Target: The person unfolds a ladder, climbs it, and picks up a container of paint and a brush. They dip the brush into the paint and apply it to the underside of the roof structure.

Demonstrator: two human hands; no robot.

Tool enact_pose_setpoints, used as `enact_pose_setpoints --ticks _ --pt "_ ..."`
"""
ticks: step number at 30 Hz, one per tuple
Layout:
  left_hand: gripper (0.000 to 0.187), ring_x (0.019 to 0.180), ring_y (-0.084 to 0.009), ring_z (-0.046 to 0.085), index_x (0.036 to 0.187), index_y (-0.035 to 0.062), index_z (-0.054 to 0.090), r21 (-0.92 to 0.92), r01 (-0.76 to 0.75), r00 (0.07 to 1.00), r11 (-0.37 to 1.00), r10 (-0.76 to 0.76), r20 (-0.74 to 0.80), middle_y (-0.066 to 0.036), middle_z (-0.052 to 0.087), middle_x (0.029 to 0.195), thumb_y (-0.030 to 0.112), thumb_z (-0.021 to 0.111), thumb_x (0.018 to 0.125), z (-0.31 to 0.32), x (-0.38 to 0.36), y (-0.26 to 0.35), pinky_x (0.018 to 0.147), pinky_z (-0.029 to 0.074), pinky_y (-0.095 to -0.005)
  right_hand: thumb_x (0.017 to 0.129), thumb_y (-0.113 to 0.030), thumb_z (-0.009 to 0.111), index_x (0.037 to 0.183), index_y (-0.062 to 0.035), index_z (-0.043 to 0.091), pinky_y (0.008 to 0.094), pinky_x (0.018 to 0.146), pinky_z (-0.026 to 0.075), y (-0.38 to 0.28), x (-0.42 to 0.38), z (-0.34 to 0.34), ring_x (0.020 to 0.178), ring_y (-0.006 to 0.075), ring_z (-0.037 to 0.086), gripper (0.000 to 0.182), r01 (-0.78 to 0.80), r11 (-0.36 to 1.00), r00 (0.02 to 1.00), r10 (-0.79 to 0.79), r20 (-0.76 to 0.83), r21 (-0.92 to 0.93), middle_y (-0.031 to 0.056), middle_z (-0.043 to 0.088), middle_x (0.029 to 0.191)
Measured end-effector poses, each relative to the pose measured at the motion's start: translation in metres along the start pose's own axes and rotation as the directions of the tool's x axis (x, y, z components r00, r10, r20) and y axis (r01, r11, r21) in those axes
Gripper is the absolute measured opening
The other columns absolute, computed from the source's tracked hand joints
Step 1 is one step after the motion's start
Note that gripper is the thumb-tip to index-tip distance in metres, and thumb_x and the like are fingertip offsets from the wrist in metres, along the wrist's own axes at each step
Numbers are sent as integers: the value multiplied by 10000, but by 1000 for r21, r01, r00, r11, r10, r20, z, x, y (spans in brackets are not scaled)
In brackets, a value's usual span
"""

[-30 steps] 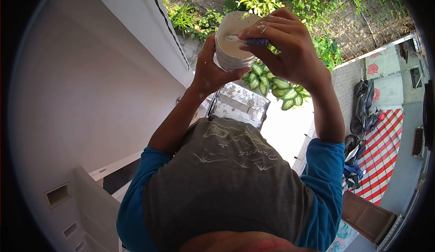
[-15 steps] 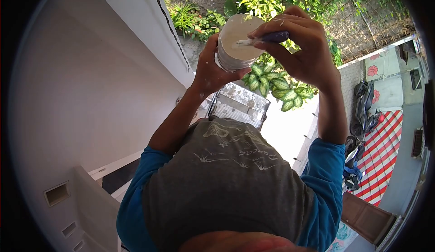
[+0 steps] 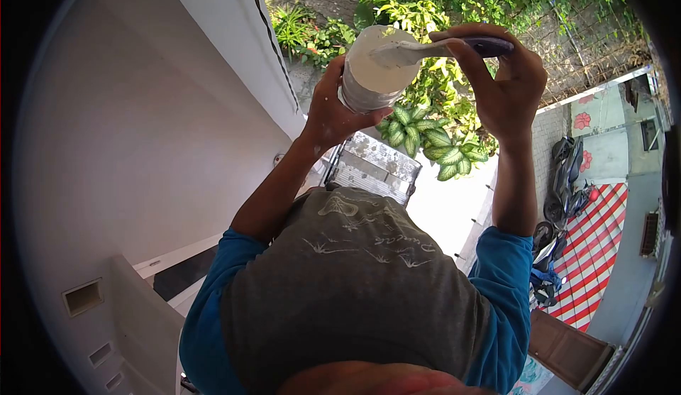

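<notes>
My left hand [image 3: 336, 114] is wrapped round a white paint container [image 3: 369, 98], holding it tilted with its open top towards me. White paint [image 3: 379, 77] fills much of what shows inside, and streaks mark the outer wall. In my right hand [image 3: 507, 86] is a paintbrush [image 3: 424, 49], gripped by its purple-ended handle between fingers and thumb. The brush's white-coated head reaches over the container's rim, its tip at the paint. Small white spots dot my left hand.
Green plants [image 3: 447, 143] and climbing foliage lie beyond my hands. A pale wall [image 3: 156, 125] rises on the left, with a twisted dark cable [image 3: 266, 26] along its edge. Motorbikes [image 3: 560, 189] stand at the right. Below the container is a paint-spattered ridged surface [image 3: 379, 159].
My right hand has moved right and drawn the brush outward, so more of its head and handle shows. The left hand and container have barely moved.
</notes>
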State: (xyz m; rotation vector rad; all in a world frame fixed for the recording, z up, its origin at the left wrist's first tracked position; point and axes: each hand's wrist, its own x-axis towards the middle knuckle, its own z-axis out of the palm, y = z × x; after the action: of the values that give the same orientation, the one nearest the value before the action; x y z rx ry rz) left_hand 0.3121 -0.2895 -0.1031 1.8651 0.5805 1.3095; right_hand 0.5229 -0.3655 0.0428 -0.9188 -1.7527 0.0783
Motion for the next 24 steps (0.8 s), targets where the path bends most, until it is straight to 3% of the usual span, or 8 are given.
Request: enact_pose_setpoints --ticks 1,3,5,7,9,12,20,24 --pt "874 1095 -257 663 1345 50 469 14 -8 1000 1000 8 -15 -140 661 1184 297 956 662 0 0 -2 926 548 -397 905 -62 756 1045 -7 743 265 792 577 4 -1 0 863 131 738 151 4 1000 1000 -4 0 -1 91 772 927" --pt "868 1104 -258 658 1344 51 470 30 -20 999 999 21 -35 -141 658 1189 299 953 667 -1 0 -4 938 543 -396 925 -76 745 1044 29 732 271 820 578 11 -2 0 887 142 736 159 -203 960 966 229 -123 195 111 766 921" --pt "857 1128 -257 644 1346 52 471 27 4 999 1000 -3 -42 -142 646 1207 299 947 678 -3 -1 -4 960 532 -397 932 -97 744 1036 43 728 260 767 572 25 0 -2 861 156 735 175 -228 922 952 278 -127 314 117 762 928" --pt "857 1134 -257 641 1348 53 472 13 24 998 1000 -24 -58 -141 642 1213 296 947 677 -5 -2 -4 961 531 -399 933 -118 745 1057 36 723 257 701 558 49 0 -10 835 164 730 199 -354 832 892 438 -114 426 120 758 941" --pt "858 1141 -257 638 1349 54 473 -1 42 996 999 -42 -75 -140 638 1220 292 948 676 -8 -2 -1 963 531 -400 937 -139 742 1068 45 707 257 644 541 56 2 -11 816 173 729 228 -342 817 887 444 -128 463 135 752 927" --pt "860 1152 -256 633 1353 57 470 32 48 996 998 -46 -80 -134 635 1227 285 947 675 -13 -4 4 965 529 -399 953 -133 719 1096 74 657 265 632 564 56 8 -9 816 214 741 259 -387 676 808 576 -123 628 192 739 961" --pt "848 1142 -255 642 1352 60 472 20 68 989 998 -64 -134 -126 641 1220 285 944 685 -23 -9 15 963 537 -401 968 -121 695 1063 65 646 293 662 636 55 20 -3 771 230 746 214 -310 517 803 591 -71 798 171 723 937" --pt "856 1156 -257 635 1363 55 464 0 81 983 997 -80 -166 -144 629 1236 288 938 689 -29 -8 35 966 537 -406 970 -118 693 1040 71 656 310 700 657 30 38 -1 757 236 746 205 -229 586 826 539 -163 777 170 724 934"
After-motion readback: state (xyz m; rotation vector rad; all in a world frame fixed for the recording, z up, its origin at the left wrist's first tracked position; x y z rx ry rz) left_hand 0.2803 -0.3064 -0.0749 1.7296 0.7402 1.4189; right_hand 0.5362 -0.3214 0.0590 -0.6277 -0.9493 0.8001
